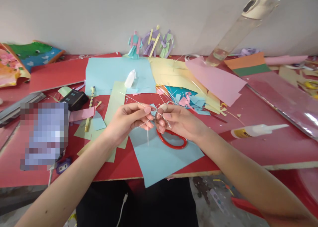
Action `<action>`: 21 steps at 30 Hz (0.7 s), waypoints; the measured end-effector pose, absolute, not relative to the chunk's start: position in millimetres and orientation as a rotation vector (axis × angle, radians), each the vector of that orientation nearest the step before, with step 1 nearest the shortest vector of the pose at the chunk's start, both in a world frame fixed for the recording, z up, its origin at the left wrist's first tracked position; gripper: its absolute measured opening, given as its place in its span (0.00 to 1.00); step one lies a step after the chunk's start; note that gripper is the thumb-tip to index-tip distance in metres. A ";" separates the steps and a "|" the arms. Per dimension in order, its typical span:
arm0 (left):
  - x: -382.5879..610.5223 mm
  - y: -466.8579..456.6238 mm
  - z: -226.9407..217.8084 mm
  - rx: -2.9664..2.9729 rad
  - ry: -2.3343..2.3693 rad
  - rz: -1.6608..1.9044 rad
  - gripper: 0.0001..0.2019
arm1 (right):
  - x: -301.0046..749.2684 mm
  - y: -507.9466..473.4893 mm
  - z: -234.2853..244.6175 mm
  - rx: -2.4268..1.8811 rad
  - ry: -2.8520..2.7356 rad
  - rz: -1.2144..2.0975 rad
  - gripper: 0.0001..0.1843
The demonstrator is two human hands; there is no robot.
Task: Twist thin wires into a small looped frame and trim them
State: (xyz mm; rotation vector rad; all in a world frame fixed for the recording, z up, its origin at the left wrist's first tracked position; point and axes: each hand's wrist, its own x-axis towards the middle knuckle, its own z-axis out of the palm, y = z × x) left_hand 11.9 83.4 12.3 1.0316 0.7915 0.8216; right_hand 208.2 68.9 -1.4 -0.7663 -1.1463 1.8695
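Note:
Both of my hands meet over the middle of the table, pinching thin white wires (148, 134) whose loose ends stick out to several sides. My left hand (132, 117) closes thumb against fingers on the wire strands. Beside it, my right hand (176, 117) grips a twisted part of the same wires between thumb and fingers. Below the right hand shows a red scissors handle (174, 147); the rest of the scissors is hidden. It lies on a light blue paper sheet (161, 164) that overhangs the table's front edge.
Paper scraps (196, 103) lie behind my hands. Three paper figures (154, 43) lean on the wall. A glue bottle (255, 131) and a tall clear bottle (231, 31) are on the right. A pencil (89, 113), a black box (73, 99) and a blurred-out object (44, 134) are left.

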 end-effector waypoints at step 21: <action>14.3 79.3 11.8 1.137 0.786 0.992 0.05 | 198.5 55.8 -3.1 -0.988 -1.675 0.548 0.03</action>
